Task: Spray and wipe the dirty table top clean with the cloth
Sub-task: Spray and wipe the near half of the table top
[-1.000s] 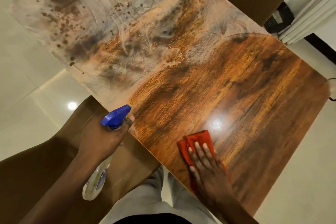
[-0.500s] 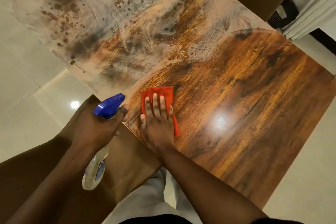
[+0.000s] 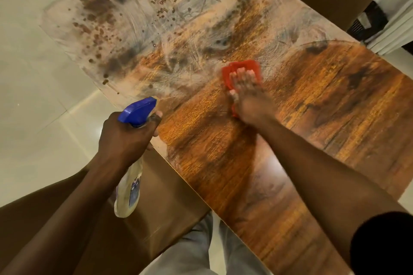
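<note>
— Red cloth [image 3: 242, 69], folded, lies flat on the wooden table top [image 3: 335, 105] near the middle, right at the curved border where the clean, glossy wood meets the pale smeared film.

— Which hand is on it?

— The right hand [image 3: 250, 96]. The palm presses down and the fingers [image 3: 240, 76] are spread flat over the cloth, not curled around it. The hand looks a little blurred.

— And the other hand?

— The left hand [image 3: 127, 136] is clenched around the neck of a spray bottle [image 3: 130, 190], one finger at the trigger under the blue spray head [image 3: 138, 109]. The bottle hangs off the table's near-left edge, its pale body tilted down along the forearm, nozzle pointing toward the dirty part.

— How does the surface look?

— The far-left half is covered in whitish swirls, with dark brown spots [image 3: 100, 35] and smudges scattered toward the far corner. The near-right half shows warm orange-brown grain with a soft reflection of light.

— Anything around the table?

— Pale floor tiles [image 3: 33, 73] on the left, a brown chair [image 3: 156, 207] tucked at the near edge below the bottle, and grey trousers [image 3: 190, 252] at the bottom. A black sleeve [image 3: 384, 243] covers the right upper arm.
</note>
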A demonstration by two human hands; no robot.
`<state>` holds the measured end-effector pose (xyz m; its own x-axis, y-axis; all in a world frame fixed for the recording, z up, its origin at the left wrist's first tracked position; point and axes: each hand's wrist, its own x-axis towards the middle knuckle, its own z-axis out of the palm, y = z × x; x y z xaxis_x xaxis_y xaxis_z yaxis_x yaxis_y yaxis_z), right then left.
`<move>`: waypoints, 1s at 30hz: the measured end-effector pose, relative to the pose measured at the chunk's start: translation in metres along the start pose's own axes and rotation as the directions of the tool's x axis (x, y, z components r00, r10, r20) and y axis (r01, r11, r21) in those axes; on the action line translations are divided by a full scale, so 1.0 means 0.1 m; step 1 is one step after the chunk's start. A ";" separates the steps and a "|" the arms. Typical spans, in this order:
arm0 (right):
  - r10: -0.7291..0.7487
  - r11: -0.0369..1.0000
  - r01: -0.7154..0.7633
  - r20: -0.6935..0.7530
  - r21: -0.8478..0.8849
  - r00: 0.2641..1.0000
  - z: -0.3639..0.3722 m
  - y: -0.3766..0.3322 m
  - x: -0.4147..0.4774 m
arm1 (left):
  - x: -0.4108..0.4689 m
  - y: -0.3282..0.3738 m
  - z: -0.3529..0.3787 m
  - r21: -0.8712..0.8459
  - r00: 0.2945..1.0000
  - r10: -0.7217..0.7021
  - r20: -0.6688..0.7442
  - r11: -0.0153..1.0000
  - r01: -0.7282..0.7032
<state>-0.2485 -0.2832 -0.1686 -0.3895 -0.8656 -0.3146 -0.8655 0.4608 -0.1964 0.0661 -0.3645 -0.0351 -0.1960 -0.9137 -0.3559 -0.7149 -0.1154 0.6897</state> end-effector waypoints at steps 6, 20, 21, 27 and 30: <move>0.487 0.851 -0.481 0.023 0.214 0.873 -0.43 1.31 -0.29 | 0.12 0.09 0.02 -0.026 0.999 0.053 0.005 0.998 -0.053; -0.074 0.996 0.073 0.002 0.048 0.997 0.12 -1.12 0.53 | 0.18 0.13 -0.28 -0.094 0.998 0.054 -0.033 0.994 -0.057; -0.161 0.986 0.160 0.013 0.048 0.987 0.20 -1.34 0.47 | 0.17 0.12 -0.30 -0.117 0.998 0.042 -0.043 0.992 -0.046; -0.488 0.873 0.486 0.103 0.046 0.866 0.60 -2.02 -0.11 | 0.11 0.03 -0.33 -0.141 0.999 0.008 -0.047 0.990 -0.014; -0.577 0.814 0.580 0.144 0.030 0.804 0.68 -1.95 -0.48 | 0.10 0.00 -0.31 -0.109 1.000 0.010 -0.028 0.994 -0.013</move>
<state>-0.0394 -0.3185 -0.1784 0.2320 -0.9337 -0.2728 -0.9210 -0.1206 -0.3704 0.0849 -0.3854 -0.0193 -0.1841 -0.9253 -0.3317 -0.6350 -0.1456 0.7587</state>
